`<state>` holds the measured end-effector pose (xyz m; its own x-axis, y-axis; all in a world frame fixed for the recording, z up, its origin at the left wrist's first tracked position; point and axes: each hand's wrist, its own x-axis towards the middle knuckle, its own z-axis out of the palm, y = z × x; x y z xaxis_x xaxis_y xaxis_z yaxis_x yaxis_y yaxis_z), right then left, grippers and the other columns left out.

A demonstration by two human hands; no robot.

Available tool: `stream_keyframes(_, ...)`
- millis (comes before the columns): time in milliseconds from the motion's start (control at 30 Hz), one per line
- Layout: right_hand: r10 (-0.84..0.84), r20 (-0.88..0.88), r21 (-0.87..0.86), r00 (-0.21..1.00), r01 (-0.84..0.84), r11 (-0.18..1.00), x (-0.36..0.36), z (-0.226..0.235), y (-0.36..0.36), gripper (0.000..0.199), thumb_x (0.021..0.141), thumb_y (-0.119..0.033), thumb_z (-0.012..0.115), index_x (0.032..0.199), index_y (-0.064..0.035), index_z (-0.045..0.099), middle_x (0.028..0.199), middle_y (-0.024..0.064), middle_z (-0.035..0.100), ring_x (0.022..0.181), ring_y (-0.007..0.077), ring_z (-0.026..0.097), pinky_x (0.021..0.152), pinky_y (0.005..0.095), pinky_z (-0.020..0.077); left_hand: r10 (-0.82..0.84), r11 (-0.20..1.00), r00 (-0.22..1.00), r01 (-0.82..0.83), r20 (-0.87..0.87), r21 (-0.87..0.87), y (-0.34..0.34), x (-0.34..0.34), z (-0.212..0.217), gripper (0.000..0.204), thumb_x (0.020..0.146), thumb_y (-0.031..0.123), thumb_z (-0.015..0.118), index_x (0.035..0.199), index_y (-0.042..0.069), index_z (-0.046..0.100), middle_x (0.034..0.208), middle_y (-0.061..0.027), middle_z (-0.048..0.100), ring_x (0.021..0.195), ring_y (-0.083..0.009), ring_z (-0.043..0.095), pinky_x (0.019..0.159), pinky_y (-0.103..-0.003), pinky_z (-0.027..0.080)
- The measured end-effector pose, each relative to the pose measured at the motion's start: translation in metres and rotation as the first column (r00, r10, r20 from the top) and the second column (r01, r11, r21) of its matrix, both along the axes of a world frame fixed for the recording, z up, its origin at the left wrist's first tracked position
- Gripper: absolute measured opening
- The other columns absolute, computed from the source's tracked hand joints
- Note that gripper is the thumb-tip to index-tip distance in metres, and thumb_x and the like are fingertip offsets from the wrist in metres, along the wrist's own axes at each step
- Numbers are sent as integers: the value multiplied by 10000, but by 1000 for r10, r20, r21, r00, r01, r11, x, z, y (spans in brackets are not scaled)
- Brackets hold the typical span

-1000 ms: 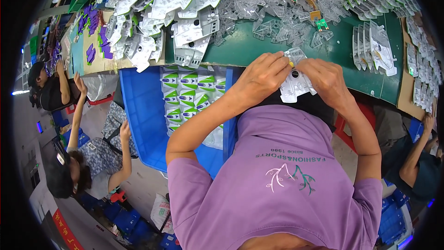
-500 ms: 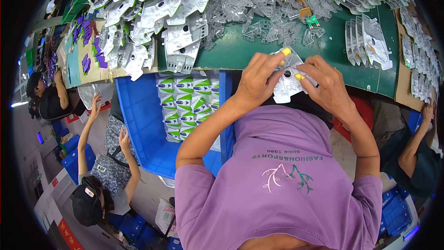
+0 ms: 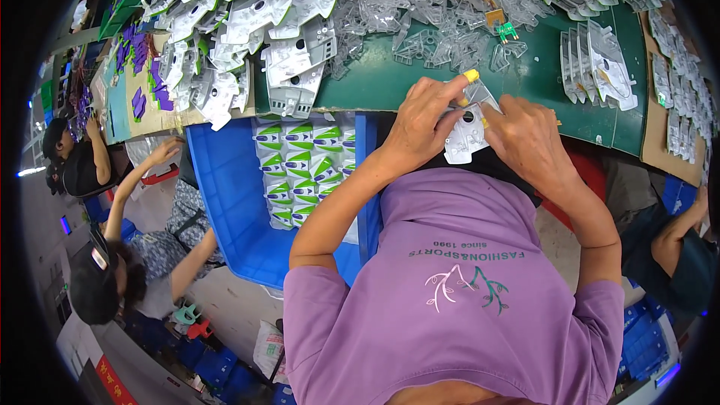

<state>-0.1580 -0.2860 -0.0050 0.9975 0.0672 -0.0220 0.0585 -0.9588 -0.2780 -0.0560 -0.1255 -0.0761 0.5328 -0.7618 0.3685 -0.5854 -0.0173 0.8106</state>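
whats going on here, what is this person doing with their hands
A person in a purple shirt holds a clear plastic blister tray in both hands at the edge of a green table. The left hand grips its left side, a yellow cot on one finger; the right hand grips the other side. Heaps of similar trays cover the table, and a blue bin of packed ones sits left.

We see a long green table (image 3: 375, 86) spread with heaps of clear plastic shells (image 3: 420, 7) and grey-white packs (image 3: 255, 22). Brown cardboard (image 3: 667, 112) covers its right end. A blue crate (image 3: 232, 202) stands just below the table edge, over a pale floor (image 3: 225, 307). More blue crates (image 3: 645, 337) sit lower right.
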Motion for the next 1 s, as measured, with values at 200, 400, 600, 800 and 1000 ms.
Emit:
stream_keyframes(200,10,-25,51,1000,-9,999,-2,4,-4,126,746,-44,602,855,19,614,757,127,553,652,274,585,583,385,473,-151,982,987,142,60,124,-2,8,9,609,756,-40,606,1328,60,421,990,-38,651,883,-238,520,801,-350,388)
stream_keyframes(400,-69,-110,783,992,129,608,-17,20,-10,318,732,127,511,994,-2,637,866,143,633,760,301,633,666,354,513,-221,946,963,173,153,274,1,8,18,622,758,-18,573,1347,86,405,975,-16,640,856,-233,503,772,-341,380)
stream_keyframes(600,-86,275,384,957,-28,923,-31,-9,10,247,688,61,644,927,-2,650,842,112,640,742,253,642,637,345,520,-179,955,975,142,128,259,-4,3,16,636,756,-37,557,1358,82,389,958,-16,636,855,-222,500,769,-326,374)
stream_keyframes(800,-124,156,437,980,44,899,-33,-14,23,260,640,27,668,896,0,633,870,99,618,673,227,620,572,317,504,-165,973,986,159,25,166,0,9,12,623,787,-56,527,1374,62,352,1018,-28,640,877,-237,491,821,-341,373)
stream_keyframes(1000,-204,256,487,945,56,872,-40,-15,17,288,622,34,669,905,-7,633,879,86,603,668,222,612,569,312,497,-167,972,985,171,-34,164,-1,8,11,592,814,-55,507,1374,51,349,1051,-41,638,891,-241,481,845,-357,369)
